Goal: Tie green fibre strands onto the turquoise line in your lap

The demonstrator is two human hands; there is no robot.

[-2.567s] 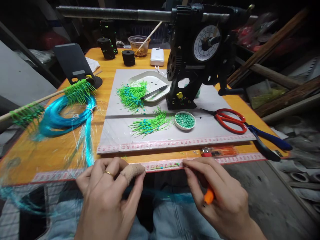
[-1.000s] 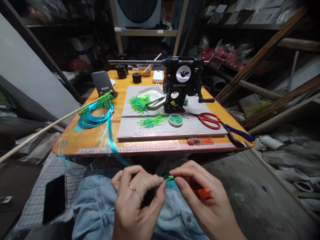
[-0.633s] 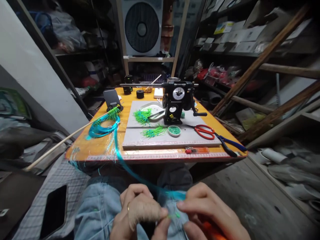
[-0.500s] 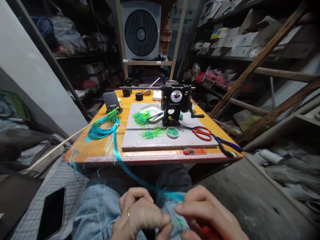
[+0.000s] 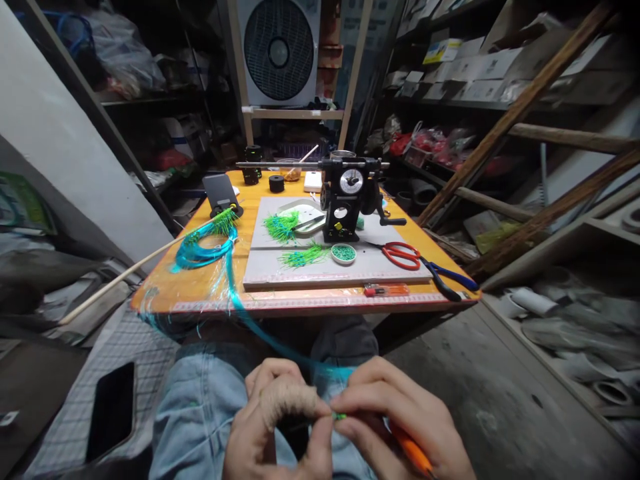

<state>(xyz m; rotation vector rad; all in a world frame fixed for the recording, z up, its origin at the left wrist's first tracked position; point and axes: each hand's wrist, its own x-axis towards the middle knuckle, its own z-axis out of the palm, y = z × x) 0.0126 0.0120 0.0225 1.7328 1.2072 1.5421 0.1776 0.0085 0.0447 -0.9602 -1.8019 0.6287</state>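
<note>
Above my lap, my left hand [image 5: 273, 427] pinches with thumb and forefinger; tan wrapping covers that forefinger. My right hand [image 5: 407, 410] meets it fingertip to fingertip. Between the fingertips shows a tiny green piece [image 5: 340, 416], mostly hidden. An orange tool handle [image 5: 413, 450] lies inside my right hand; its working end cannot be made out. A bundle of turquoise strands [image 5: 273, 343] runs from a coil [image 5: 200, 253] on the table down behind my hands. Bright green strand clusters [image 5: 281, 227] lie on a grey board [image 5: 255, 277], near a dish of green beads [image 5: 344, 253].
A black hand-cranked winder [image 5: 343, 207] stands on the board. Red-handled scissors [image 5: 403, 255] and blue-handled pliers [image 5: 453, 277] lie at the right. A wooden stick [image 5: 125, 277] juts off the table's left side. A phone [image 5: 113, 413] lies on checked cloth at left.
My hands have come together, right fingertips now closing at the green piece by the left fingertips. The orange handle shows more. The view has tilted slightly downward.
</note>
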